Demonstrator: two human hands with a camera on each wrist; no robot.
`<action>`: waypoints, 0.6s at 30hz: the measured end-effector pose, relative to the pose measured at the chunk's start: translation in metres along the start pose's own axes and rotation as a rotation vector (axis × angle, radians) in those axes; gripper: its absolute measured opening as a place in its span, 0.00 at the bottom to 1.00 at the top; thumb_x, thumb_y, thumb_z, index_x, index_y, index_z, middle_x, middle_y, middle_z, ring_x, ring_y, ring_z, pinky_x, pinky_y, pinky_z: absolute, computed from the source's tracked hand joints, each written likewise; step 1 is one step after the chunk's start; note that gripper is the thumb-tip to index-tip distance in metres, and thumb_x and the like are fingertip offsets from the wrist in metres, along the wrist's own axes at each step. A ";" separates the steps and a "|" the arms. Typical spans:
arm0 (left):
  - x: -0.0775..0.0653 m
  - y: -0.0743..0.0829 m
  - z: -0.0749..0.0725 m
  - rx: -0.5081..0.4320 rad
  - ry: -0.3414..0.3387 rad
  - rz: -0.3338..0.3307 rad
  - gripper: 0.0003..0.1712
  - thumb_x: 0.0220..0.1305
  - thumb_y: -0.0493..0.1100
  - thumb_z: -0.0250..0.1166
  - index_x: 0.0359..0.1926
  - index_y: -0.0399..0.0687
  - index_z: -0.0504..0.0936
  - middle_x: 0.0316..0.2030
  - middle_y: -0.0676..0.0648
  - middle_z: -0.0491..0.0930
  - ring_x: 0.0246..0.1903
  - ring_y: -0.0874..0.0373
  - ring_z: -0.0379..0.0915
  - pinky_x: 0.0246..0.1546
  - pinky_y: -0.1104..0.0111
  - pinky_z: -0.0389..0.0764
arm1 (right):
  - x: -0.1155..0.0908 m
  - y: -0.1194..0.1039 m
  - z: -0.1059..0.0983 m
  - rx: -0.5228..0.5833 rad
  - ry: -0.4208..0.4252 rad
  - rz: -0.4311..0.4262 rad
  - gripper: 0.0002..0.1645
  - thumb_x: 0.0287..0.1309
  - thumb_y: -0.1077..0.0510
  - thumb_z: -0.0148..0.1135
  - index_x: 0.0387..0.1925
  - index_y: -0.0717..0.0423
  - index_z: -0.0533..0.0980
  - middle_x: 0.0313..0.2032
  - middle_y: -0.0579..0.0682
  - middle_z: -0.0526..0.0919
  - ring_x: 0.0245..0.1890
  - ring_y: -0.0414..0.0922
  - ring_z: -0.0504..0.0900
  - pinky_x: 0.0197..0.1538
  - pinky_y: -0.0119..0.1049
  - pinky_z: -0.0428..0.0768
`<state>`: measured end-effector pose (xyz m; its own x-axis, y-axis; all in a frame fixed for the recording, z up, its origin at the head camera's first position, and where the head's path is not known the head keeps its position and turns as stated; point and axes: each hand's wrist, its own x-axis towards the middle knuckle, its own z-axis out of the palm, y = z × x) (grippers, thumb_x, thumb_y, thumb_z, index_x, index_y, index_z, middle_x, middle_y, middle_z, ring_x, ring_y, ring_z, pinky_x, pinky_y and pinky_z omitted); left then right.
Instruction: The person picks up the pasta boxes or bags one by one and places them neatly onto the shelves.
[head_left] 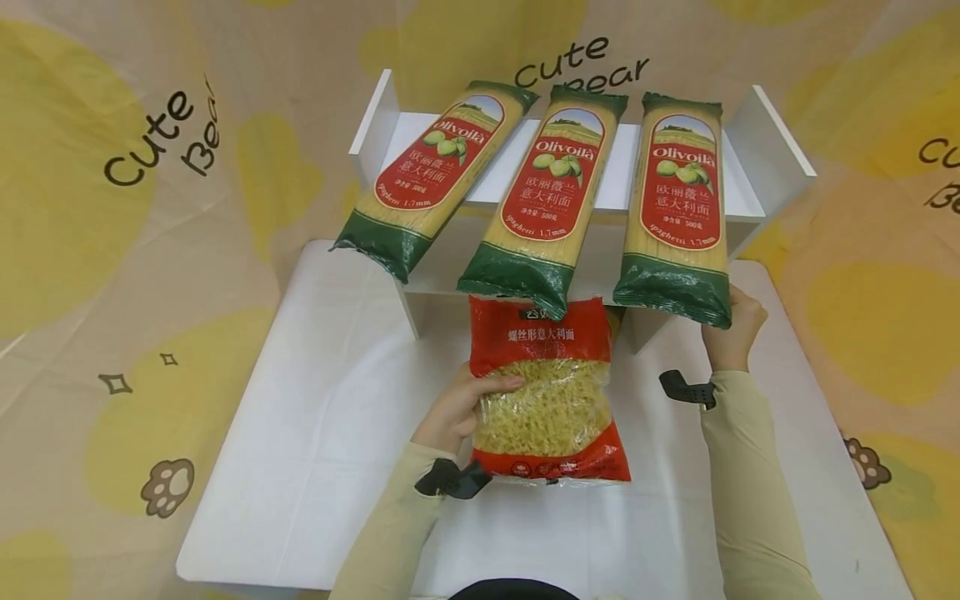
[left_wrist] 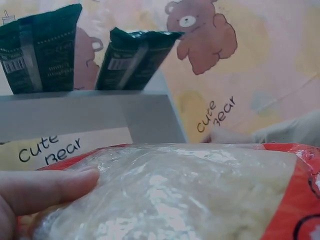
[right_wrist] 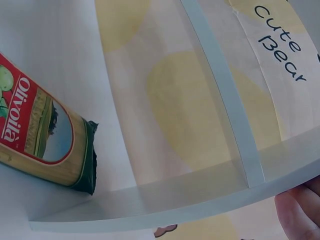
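My left hand (head_left: pixel 457 408) holds a red and clear bag of spiral pasta (head_left: pixel 543 408) by its left side, thumb across the front. In the left wrist view the thumb (left_wrist: pixel 50 190) lies over the clear film. My right hand (head_left: pixel 735 329) grips the right side of the white shelf (head_left: pixel 600 258), partly hidden behind a spaghetti pack. Its fingertips (right_wrist: pixel 292 210) show at the panel's edge in the right wrist view. Three green-ended spaghetti packs (head_left: pixel 438 179), (head_left: pixel 547 200), (head_left: pixel 677 204) lie on the shelf top, their lower ends jutting over the front.
Another spaghetti pack (right_wrist: pixel 40 130) lies under the shelf, mostly hidden by the pasta bag in the head view. The shelf stands on a white table (head_left: pixel 315 467). A patterned cloth (head_left: pixel 247 50) hangs behind and around the table.
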<state>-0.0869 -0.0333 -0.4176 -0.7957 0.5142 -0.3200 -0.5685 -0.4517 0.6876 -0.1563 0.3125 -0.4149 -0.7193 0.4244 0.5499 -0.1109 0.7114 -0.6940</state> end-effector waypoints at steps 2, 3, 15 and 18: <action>0.000 0.005 0.000 -0.016 -0.008 0.008 0.16 0.63 0.26 0.51 0.50 0.43 0.68 0.42 0.46 0.76 0.36 0.54 0.80 0.37 0.62 0.82 | 0.000 0.000 0.000 -0.008 -0.002 -0.007 0.22 0.61 0.61 0.54 0.14 0.69 0.74 0.10 0.22 0.58 0.16 0.29 0.54 0.23 0.30 0.52; 0.000 0.008 0.000 -0.021 -0.017 0.012 0.17 0.64 0.26 0.50 0.51 0.43 0.68 0.42 0.46 0.76 0.36 0.54 0.80 0.37 0.63 0.82 | 0.000 0.000 0.000 -0.012 -0.002 -0.012 0.22 0.61 0.61 0.54 0.13 0.69 0.73 0.10 0.22 0.58 0.15 0.29 0.54 0.23 0.30 0.52; 0.009 0.051 -0.013 -0.035 0.040 0.036 0.11 0.70 0.33 0.49 0.49 0.44 0.72 0.40 0.48 0.76 0.32 0.58 0.79 0.33 0.70 0.82 | 0.000 -0.004 -0.002 -0.013 -0.007 -0.001 0.20 0.59 0.63 0.54 0.14 0.69 0.73 0.10 0.34 0.64 0.16 0.30 0.55 0.23 0.31 0.53; 0.012 0.055 -0.017 -0.093 0.101 0.006 0.10 0.72 0.36 0.50 0.40 0.41 0.79 0.30 0.49 0.80 0.26 0.60 0.80 0.27 0.73 0.80 | -0.001 -0.004 -0.002 -0.006 -0.017 0.012 0.20 0.59 0.63 0.54 0.14 0.68 0.73 0.10 0.27 0.61 0.16 0.30 0.55 0.23 0.31 0.53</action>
<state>-0.1318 -0.0647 -0.3948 -0.8136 0.4370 -0.3836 -0.5767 -0.5223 0.6281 -0.1542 0.3105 -0.4115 -0.7323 0.4234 0.5334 -0.0981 0.7095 -0.6978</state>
